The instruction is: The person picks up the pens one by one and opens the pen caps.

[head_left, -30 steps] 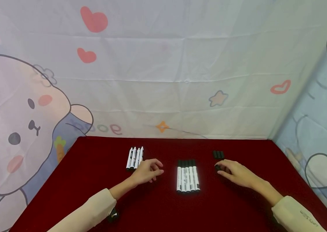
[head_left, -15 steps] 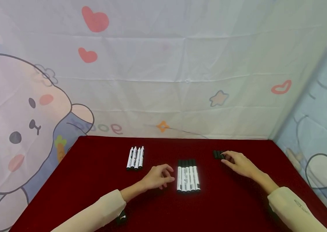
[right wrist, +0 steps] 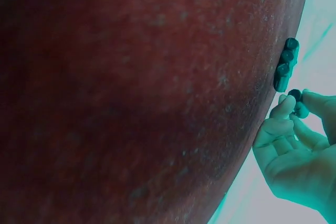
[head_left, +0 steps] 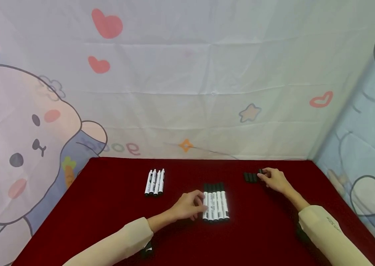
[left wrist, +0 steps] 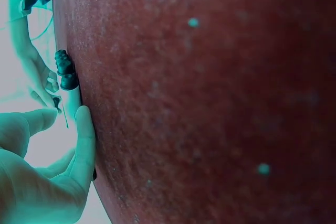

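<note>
My left hand (head_left: pixel 187 206) is at the left edge of a row of several white markers with black caps (head_left: pixel 215 205). Its thumb and fingers are spread beside the leftmost marker, and in the left wrist view a gap shows between thumb (left wrist: pixel 85 129) and forefinger. My right hand (head_left: pixel 274 179) pinches a small black marker cap (right wrist: pixel 295 95) between thumb and fingertips. That cap is just right of a row of black caps (head_left: pixel 250 177) lying side by side. Several uncapped white markers (head_left: pixel 154 182) lie at the back left, their pale tips pointing away.
A dark red cloth (head_left: pixel 247 236) covers the table. Behind it hangs a pale printed curtain (head_left: pixel 174 74), with another side panel (head_left: pixel 367 147) at the right. Something dark (head_left: pixel 147 248) shows beneath my left sleeve.
My right hand has carried the cap away from me and slightly right, to the end of the cap row. My left hand has moved right, from near the uncapped markers to the capped row.
</note>
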The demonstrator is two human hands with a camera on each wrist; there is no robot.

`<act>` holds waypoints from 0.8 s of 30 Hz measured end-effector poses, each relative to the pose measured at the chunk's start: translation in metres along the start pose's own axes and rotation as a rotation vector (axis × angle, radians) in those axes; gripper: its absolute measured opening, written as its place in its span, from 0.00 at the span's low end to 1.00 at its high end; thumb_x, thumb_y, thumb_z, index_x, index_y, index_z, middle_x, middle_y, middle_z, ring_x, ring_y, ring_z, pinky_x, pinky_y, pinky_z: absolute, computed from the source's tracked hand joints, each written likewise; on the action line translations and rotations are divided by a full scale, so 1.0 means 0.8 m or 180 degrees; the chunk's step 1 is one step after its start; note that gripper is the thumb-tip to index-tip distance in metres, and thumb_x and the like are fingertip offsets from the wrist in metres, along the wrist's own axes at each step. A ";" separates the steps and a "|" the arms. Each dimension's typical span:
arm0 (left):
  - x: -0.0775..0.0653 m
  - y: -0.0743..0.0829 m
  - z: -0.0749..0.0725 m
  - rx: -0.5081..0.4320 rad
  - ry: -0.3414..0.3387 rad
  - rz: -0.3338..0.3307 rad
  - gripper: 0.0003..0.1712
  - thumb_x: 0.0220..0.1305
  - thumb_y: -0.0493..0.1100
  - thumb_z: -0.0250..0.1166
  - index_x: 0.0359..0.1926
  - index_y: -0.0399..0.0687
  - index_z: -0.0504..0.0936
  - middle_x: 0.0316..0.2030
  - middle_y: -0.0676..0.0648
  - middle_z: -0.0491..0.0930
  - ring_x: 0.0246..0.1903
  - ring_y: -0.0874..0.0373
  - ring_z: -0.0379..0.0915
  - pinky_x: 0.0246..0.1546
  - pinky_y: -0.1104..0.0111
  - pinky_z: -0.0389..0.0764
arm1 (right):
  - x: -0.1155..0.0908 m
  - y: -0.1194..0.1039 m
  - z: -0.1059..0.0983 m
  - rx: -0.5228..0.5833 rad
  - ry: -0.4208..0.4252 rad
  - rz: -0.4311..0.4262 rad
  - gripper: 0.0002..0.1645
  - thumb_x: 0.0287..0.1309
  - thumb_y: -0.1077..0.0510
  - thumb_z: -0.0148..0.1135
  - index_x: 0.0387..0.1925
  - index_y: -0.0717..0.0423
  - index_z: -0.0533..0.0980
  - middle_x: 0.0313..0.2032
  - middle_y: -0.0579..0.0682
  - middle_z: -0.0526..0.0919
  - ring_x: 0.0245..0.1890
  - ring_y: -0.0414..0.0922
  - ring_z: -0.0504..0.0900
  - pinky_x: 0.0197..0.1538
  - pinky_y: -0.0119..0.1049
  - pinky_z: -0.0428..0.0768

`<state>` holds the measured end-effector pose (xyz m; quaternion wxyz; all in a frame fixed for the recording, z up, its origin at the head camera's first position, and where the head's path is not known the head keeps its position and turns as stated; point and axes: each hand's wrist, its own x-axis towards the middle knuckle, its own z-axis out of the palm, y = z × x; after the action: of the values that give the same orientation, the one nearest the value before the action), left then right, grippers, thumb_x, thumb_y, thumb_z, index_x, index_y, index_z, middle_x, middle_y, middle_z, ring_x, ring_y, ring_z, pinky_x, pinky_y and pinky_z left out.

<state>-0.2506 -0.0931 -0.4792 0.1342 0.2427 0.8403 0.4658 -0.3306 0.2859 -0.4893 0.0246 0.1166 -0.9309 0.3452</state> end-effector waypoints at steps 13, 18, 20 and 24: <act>-0.002 0.009 0.005 0.0233 0.0039 -0.0067 0.25 0.63 0.38 0.72 0.57 0.33 0.73 0.33 0.43 0.82 0.20 0.58 0.78 0.19 0.69 0.83 | 0.001 -0.004 0.007 0.0047 -0.0144 0.0428 0.32 0.74 0.53 0.57 0.59 0.82 0.69 0.39 0.68 0.85 0.28 0.44 0.83 0.32 0.38 0.82; -0.002 0.013 0.008 0.0280 0.0071 -0.0085 0.26 0.62 0.37 0.73 0.56 0.33 0.73 0.33 0.44 0.81 0.20 0.60 0.76 0.19 0.70 0.82 | 0.000 -0.008 0.007 0.0003 -0.0142 0.0421 0.31 0.75 0.53 0.55 0.59 0.81 0.70 0.39 0.68 0.85 0.28 0.45 0.83 0.30 0.38 0.80; -0.002 0.013 0.008 0.0243 0.0082 -0.0102 0.26 0.61 0.36 0.73 0.56 0.32 0.73 0.33 0.44 0.80 0.20 0.60 0.75 0.19 0.70 0.83 | -0.001 -0.009 0.006 0.0000 -0.0147 0.0421 0.31 0.76 0.52 0.54 0.59 0.81 0.70 0.39 0.67 0.85 0.27 0.44 0.82 0.28 0.37 0.79; -0.006 0.013 0.007 0.0199 0.0084 -0.0166 0.26 0.61 0.34 0.73 0.56 0.31 0.72 0.32 0.44 0.80 0.20 0.60 0.75 0.19 0.69 0.83 | -0.004 -0.012 0.005 0.0038 -0.0198 0.0420 0.32 0.77 0.52 0.52 0.60 0.81 0.69 0.39 0.67 0.85 0.25 0.42 0.81 0.26 0.37 0.79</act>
<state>-0.2410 -0.0871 -0.4735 0.1275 0.2186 0.8622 0.4388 -0.3248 0.2769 -0.4862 -0.0278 0.0658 -0.9348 0.3478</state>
